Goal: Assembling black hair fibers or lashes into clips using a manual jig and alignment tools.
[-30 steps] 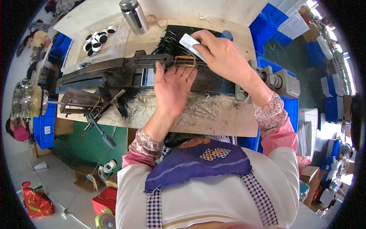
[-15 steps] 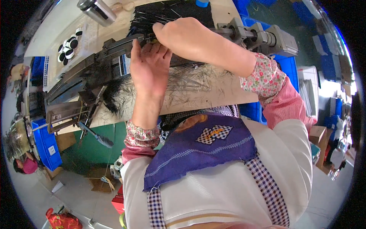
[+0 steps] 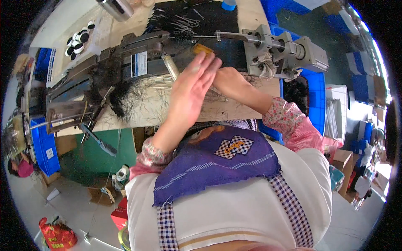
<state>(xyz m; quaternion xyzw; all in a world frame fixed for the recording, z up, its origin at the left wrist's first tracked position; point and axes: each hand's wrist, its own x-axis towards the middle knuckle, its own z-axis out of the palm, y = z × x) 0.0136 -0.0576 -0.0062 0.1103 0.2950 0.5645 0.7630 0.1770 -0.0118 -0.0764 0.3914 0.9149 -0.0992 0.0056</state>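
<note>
My left hand point(image 3: 190, 90) hovers before the bench machine point(image 3: 138, 46), palm turned inward. Its fingers are stretched out, slightly blurred, with nothing visible in them. Just right of it, close to or touching its fingers, my right hand point(image 3: 231, 83) is curled low over the bench. Its fingertips are hidden, so what they hold cannot be made out. Beyond both hands, a dark bristled twisted-wire brush point(image 3: 183, 37) lies in line with the machine's metal spindle point(image 3: 236, 37). A yellow piece point(image 3: 203, 49) and a pale cylindrical handle point(image 3: 171, 67) show near my left fingers.
Looped metal wires point(image 3: 184, 23) lie on a black cloth point(image 3: 209, 10) behind the machine. Loose bristles point(image 3: 146, 94) litter the wooden bench. A tray point(image 3: 90, 46) of black-and-white round pieces stands far left, near a steel cup point(image 3: 117, 9). Blue bins point(image 3: 316, 98) flank the bench.
Both hands have come back toward me and to the right, away from the machine's middle. The brush, the yellow piece and the pale handle, hidden before, now show.
</note>
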